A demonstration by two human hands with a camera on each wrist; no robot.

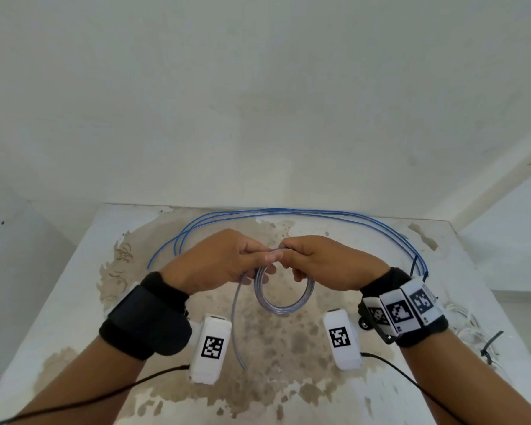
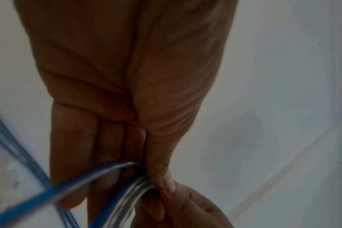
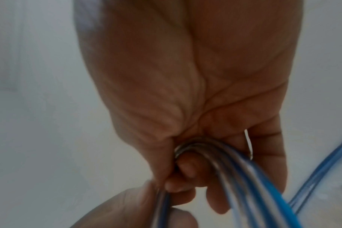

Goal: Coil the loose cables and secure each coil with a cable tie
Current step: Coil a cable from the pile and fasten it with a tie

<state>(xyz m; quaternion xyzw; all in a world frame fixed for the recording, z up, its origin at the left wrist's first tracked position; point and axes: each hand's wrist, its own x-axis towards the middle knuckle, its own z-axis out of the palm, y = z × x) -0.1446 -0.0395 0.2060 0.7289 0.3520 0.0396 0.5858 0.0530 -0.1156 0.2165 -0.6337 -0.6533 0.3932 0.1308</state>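
Two hands meet above the table [image 1: 74,286], both gripping one small coil [image 1: 284,297] of clear-blue cable at its top. The left hand [image 1: 218,262] pinches the strands between thumb and curled fingers; in the left wrist view the thumb [image 2: 166,177] presses the bundle against the fingers. The right hand [image 1: 328,262] also closes on the top of the coil, and its wrist view shows the strands [image 3: 215,154] running under the thumb and across the curled fingers. The coil hangs below the hands as a ring of several turns, too close together to count. One loose tail [image 1: 235,320] drops from the left hand and curves down toward the near edge.

Behind the hands, a long blue cable [image 1: 288,213] lies on the table in a wide arc of about three parallel strands, running from the left side round to the right wrist.

At the right edge of the table lies one black tie [image 1: 489,345], on a heap of thin white pieces [image 1: 463,320] too blurred to count.

Each wrist wears a black band; two white marker blocks hang beneath them, one per wrist.
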